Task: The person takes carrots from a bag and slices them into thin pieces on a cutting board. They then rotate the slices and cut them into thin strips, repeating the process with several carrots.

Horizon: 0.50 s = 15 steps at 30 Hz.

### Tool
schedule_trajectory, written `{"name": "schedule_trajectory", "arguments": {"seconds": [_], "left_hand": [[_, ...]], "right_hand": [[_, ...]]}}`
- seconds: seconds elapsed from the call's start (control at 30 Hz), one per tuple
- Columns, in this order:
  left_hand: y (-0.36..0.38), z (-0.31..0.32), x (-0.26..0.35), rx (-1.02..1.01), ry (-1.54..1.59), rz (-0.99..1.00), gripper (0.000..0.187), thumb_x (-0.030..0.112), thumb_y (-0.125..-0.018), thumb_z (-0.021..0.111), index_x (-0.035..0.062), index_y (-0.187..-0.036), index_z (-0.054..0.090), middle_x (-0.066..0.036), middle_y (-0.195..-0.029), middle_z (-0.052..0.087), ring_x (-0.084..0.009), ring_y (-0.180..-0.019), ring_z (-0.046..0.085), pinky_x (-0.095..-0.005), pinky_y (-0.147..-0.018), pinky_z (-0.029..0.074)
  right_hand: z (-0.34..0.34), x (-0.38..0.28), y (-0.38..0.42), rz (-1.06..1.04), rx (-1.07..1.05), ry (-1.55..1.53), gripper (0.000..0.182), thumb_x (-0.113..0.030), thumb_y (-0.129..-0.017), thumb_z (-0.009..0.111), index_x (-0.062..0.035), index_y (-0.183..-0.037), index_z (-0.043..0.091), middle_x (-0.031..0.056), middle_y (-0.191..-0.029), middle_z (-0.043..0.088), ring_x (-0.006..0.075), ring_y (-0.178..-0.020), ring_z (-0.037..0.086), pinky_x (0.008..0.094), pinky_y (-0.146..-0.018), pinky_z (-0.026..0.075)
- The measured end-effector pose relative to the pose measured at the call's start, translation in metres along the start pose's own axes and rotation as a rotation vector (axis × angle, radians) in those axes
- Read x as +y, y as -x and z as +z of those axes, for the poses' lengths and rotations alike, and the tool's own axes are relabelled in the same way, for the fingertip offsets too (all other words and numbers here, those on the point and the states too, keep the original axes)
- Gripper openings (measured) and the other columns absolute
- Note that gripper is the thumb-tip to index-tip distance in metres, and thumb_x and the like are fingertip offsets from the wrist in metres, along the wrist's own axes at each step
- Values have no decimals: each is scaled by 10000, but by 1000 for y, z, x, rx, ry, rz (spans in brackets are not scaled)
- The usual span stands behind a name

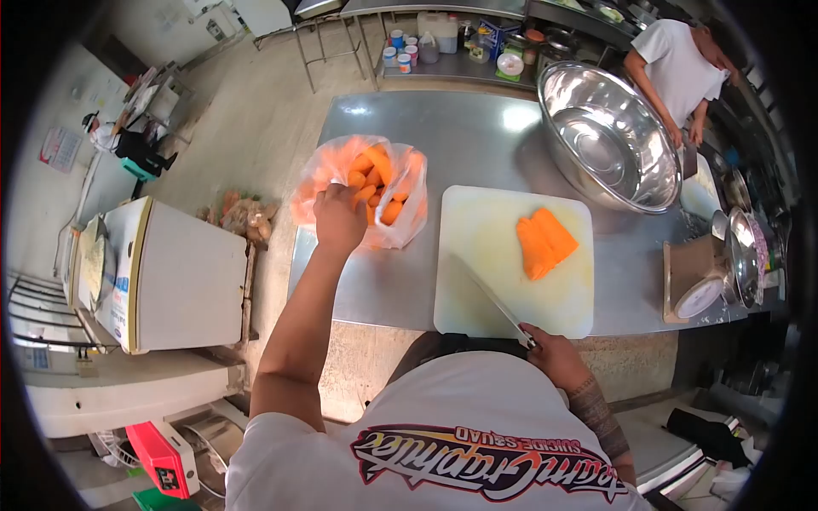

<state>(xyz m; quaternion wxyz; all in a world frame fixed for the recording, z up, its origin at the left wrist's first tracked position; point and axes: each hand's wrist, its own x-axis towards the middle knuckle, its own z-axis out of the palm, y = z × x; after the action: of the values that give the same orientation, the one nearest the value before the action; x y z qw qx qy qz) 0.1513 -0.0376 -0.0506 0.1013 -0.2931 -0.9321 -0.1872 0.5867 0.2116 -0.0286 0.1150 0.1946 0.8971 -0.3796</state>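
Observation:
My left hand is at the mouth of a thin plastic bag full of peeled carrots. Its fingers curl down against the bag's edge and the carrots, and what they pinch is hidden. In my right hand is the handle of a kitchen knife, the fingers wrapped round it. The blade slants up and left over the lower part of a white cutting board. Orange carrot pieces lie side by side on the board's upper right, apart from the blade.
A large steel bowl stands on the metal table behind the board. To the right are a scale and more bowls. At the far right a person works with a knife. A white freezer is on the left.

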Motion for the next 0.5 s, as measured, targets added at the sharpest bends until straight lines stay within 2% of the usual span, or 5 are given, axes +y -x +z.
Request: {"name": "schedule_trajectory", "arguments": {"seconds": [0.17, 0.27, 0.33, 0.4, 0.5], "left_hand": [[-57, 35, -3, -315, -99, 95, 364, 342, -982, 657, 94, -1221, 776, -188, -1106, 764, -368, -1088, 725, -522, -938, 555], [-88, 75, -23, -353, 98, -138, 513, 454, -990, 586, 27, -1214, 761, -268, -1149, 766, -424, -1095, 744, -521, -925, 578], [-104, 108, -43, -342, 256, -202, 668, 564, -928, 623, -52, -1152, 748, -315, -1079, 759, -449, -1083, 741, -521, -907, 577], [-115, 112, -33, -261, 116, -273, 712, 640, -907, 636, -40, -1071, 763, -326, -1044, 756, -443, -1066, 748, -524, -882, 583], [-139, 129, -49, -422, -25, -25, 691, 636, -897, 681, -24, -1082, 760, -268, -1023, 767, -397, -1009, 753, -495, -845, 586]], "right_hand": [[-4, -9, 1, 44, -46, -53, 570, -115, -870, 679, -104, -1437, 624, 226, -901, 730, 423, -874, 720, 525, -805, 566], [6, 5, 4, 13, 16, -3, 560, -123, -878, 671, -105, -1437, 624, 235, -935, 731, 427, -892, 715, 525, -831, 565], [9, 8, 10, -33, 76, 17, 553, -119, -879, 663, -107, -1431, 626, 241, -952, 727, 429, -886, 710, 516, -841, 569], [1, 1, 21, -46, 107, -188, 505, -111, -894, 644, -97, -1399, 643, 202, -881, 717, 365, -795, 709, 458, -762, 580], [-10, 11, 24, 49, -7, -726, 445, -79, -932, 603, -92, -1375, 637, 107, -786, 656, 228, -666, 655, 364, -631, 556]]}}
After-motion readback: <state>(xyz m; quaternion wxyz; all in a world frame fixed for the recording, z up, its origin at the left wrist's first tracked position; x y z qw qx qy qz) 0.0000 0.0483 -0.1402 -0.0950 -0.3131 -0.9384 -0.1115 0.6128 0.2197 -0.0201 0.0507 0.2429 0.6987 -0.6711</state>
